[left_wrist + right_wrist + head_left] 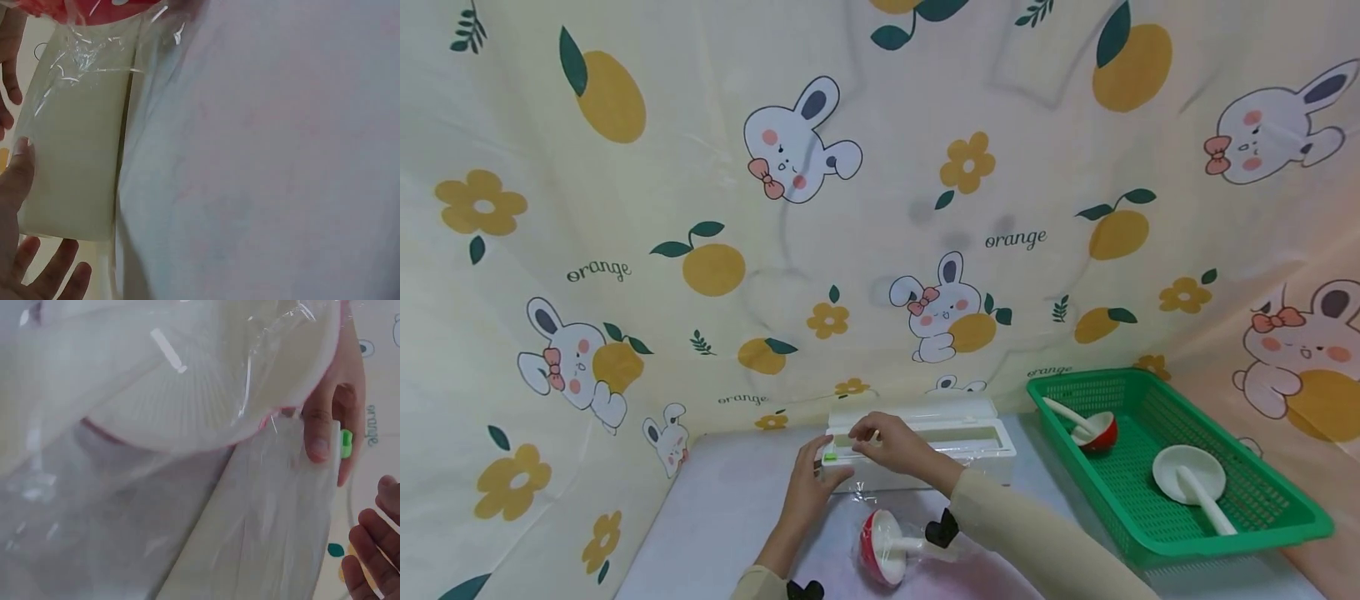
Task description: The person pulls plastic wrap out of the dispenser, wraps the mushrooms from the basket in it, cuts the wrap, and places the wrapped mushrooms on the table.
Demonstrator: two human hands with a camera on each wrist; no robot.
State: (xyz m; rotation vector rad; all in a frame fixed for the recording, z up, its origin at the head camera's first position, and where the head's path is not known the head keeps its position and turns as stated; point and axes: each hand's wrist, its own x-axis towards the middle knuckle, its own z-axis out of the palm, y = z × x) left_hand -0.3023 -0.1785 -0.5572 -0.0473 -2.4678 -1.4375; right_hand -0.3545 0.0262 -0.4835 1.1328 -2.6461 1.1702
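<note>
A white cling film dispenser sits at the back of the table with its lid raised. My left hand grips its left end, thumb on the front face and fingers round the end, beside a green slide cutter. Over the slot hovers my right hand; its fingers are loosely bent and hold nothing, as the right wrist view shows. In front lies a red and white mushroom-shaped ladle, wrapped in clear film, its handle pointing right. Film also hangs over the dispenser's front.
On the right stands a green basket. Inside are a ladle with a red bowl and a white ladle. A printed cloth with rabbits and oranges rises behind the table.
</note>
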